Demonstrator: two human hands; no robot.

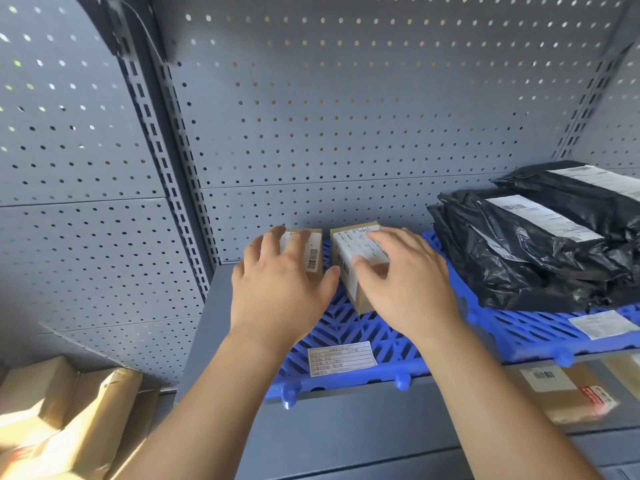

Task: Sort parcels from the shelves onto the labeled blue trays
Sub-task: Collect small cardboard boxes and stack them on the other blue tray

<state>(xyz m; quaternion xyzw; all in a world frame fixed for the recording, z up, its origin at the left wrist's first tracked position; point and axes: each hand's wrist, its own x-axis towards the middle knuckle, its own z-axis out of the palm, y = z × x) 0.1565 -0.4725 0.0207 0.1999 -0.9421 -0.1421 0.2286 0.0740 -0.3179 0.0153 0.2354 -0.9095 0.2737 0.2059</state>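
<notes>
Two small cardboard boxes with white labels sit side by side at the back of a blue slatted tray (346,327) on a grey shelf. My left hand (277,282) lies over the left box (313,252), fingers spread and fairly straight on its top. My right hand (405,275) lies over the right box (353,251), fingers extended across its label and thumb against its near side. Neither box is lifted. A white label (341,358) is stuck on the tray's front.
A second blue tray (540,323) to the right holds black plastic mailer bags (540,247) with white labels. Grey pegboard forms the shelf's back and left walls. Cardboard boxes (59,410) sit lower left, and another parcel (568,393) lies on the shelf below right.
</notes>
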